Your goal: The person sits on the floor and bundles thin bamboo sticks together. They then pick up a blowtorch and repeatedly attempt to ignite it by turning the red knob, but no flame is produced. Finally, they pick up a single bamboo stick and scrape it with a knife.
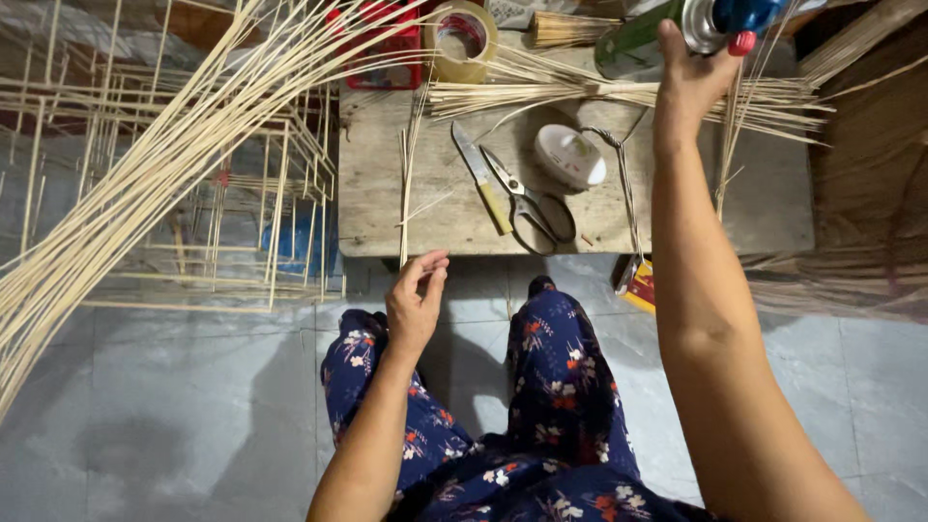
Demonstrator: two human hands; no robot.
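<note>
Left hand (pixel 416 304) pinches thin bamboo splints (pixel 406 198) at desk's (pixel 387 222) near edge; right hand (pixel 688 82) clasps spray can (pixel 720 21) at far edge—best kept upright.

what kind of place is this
Probably a home craft workshop for bamboo-stick frames: a low wooden table on a tiled floor, bundles of thin bamboo sticks, stick-built frames, plus scissors, a knife and tape.

A home craft workshop, probably for bamboo work: a low wooden board (pixel 387 184) on tiled floor (pixel 174 406) carries split sticks (pixel 619 95), a knife (pixel 480 179), scissors (pixel 530 205) and tape (pixel 462 41), beside stick frames (pixel 242 193).
</note>
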